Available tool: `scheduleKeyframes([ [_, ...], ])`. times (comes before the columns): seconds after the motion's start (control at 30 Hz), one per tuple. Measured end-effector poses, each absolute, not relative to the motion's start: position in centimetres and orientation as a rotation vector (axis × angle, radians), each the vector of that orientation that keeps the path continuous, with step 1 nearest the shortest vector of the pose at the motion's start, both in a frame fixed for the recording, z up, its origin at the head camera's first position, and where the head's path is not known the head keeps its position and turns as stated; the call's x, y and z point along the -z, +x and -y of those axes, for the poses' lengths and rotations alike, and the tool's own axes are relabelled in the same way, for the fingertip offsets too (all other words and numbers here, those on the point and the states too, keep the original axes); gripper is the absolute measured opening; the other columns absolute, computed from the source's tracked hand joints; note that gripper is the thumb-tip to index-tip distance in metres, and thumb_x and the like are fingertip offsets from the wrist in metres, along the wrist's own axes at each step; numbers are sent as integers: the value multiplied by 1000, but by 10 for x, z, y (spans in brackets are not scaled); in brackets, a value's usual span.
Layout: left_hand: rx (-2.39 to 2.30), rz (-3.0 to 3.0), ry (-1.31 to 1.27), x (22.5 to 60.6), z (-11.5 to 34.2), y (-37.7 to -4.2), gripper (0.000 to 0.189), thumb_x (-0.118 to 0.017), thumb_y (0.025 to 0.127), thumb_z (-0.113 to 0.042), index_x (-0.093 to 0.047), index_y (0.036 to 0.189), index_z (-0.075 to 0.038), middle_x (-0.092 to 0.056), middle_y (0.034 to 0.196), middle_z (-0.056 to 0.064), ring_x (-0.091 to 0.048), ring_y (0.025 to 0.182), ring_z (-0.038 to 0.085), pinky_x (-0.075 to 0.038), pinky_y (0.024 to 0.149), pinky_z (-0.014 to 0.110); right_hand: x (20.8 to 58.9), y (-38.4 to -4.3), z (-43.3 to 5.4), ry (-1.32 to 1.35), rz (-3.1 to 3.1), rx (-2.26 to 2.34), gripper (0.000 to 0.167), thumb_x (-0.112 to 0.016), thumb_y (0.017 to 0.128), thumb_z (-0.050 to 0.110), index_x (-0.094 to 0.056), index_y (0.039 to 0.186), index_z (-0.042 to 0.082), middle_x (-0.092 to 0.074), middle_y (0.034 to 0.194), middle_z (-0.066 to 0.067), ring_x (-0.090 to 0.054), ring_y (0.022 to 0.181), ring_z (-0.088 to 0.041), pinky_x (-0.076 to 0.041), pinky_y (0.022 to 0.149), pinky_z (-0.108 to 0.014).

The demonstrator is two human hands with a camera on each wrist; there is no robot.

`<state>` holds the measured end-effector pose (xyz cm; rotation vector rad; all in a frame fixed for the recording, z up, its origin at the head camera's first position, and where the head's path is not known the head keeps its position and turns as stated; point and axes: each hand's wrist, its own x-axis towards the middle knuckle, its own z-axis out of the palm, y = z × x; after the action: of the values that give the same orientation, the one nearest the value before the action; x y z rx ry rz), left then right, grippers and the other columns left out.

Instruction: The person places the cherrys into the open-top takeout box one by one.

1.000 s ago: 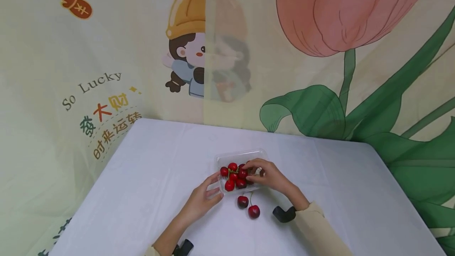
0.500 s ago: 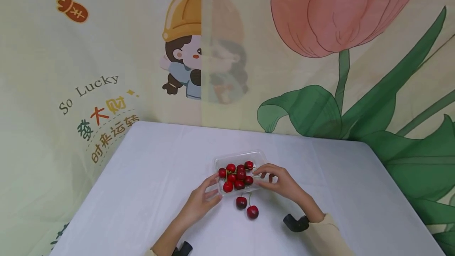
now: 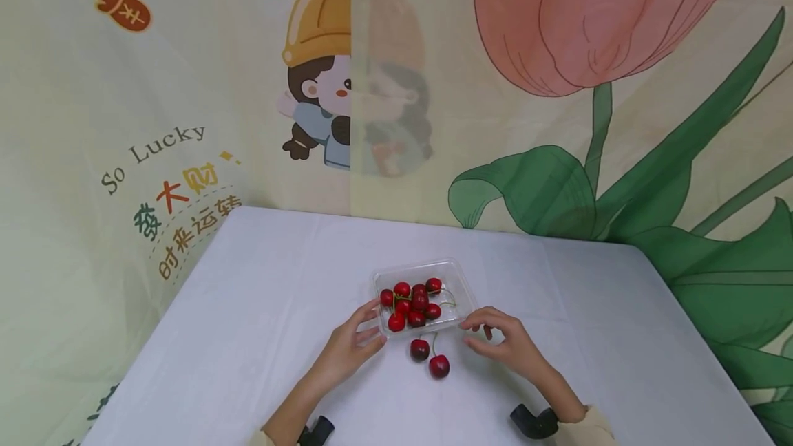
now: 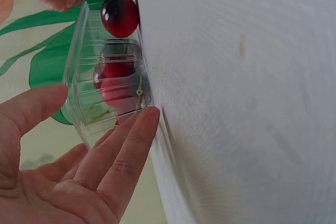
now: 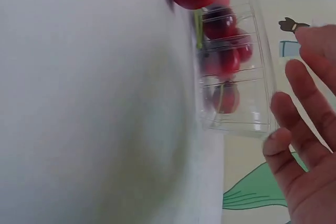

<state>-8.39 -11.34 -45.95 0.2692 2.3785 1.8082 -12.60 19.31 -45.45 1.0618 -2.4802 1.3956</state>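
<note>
Several red cherries [image 3: 419,301] with green stems lie in a clear plastic box [image 3: 457,281]. Against the box's left side, the left hand [image 3: 348,351] rests with fairly straight fingers. In the left wrist view its thumb [image 4: 44,106] touches the rim and its fingers are by the wall. The right hand [image 3: 508,343] is beside the box's front right corner, fingers loosely bent, holding nothing. Two dark red cherries lie on the cloth before the box: one cherry [image 3: 419,349] close to it, another cherry [image 3: 439,366] with its stem pointing toward the box.
A white cloth covers the table [image 3: 297,260]. Behind it hangs a printed curtain [image 3: 421,205] with a cartoon figure and a large tulip. A black wrist mount [image 3: 534,422] sits by the right wrist, another black mount [image 3: 317,430] by the left.
The right hand has drawn back from among the cherries to the box's right corner, uncovering a cherry and stems at the right. The left hand stays at the box's side.
</note>
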Motion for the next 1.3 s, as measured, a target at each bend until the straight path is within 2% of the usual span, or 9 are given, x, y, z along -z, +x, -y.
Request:
scheduleKeyframes([
  [0.17, -1798, -2386, 262, 458, 113, -84, 65, -67, 92, -9, -36, 149, -5, -47, 137, 32, -57, 118, 47, -58, 85, 40, 461, -118, -194, 1104, 2696, -1459, 25, -77, 84, 11, -70, 107, 3, -72, 95, -9, -60, 72, -12, -52, 58, -22],
  [0.43, -1778, -2393, 240, 458, 113, -83, 65, -67, 92, -12, -36, 149, -7, -48, 136, 31, -59, 115, 46, -58, 84, 40, 462, -108, -179, 1026, 3020, -1223, 40, -79, 82, 32, -70, 114, 11, -71, 101, 2, -55, 73, -3, -52, 63, -19],
  [0.77, -1757, -2407, 219, 457, 112, -84, 65, -67, 92, -14, -36, 149, -8, -50, 135, 29, -61, 112, 43, -59, 82, 41, 462, -107, -173, 1038, 3049, -1250, 28, -78, 83, 29, -73, 107, 15, -69, 97, 9, -54, 75, -4, -50, 63, -19],
  [1.0, -1746, -2416, 209, 457, 111, -83, 65, -68, 92, -15, -36, 149, -9, -51, 135, 29, -62, 111, 42, -59, 81, 41, 465, -106, -181, 1173, 2947, -1380, 27, -77, 85, 30, -73, 107, 15, -69, 96, 10, -57, 73, -7, -52, 61, -20],
  [1.3, -1736, -2430, 209, 458, 111, -83, 65, -68, 92, -16, -36, 149, -10, -52, 133, 28, -63, 110, 41, -60, 81, 41, 457, -104, -187, 1186, 2936, -1416, 26, -76, 86, 30, -72, 108, 16, -70, 97, 8, -60, 72, -12, -52, 59, -22],
])
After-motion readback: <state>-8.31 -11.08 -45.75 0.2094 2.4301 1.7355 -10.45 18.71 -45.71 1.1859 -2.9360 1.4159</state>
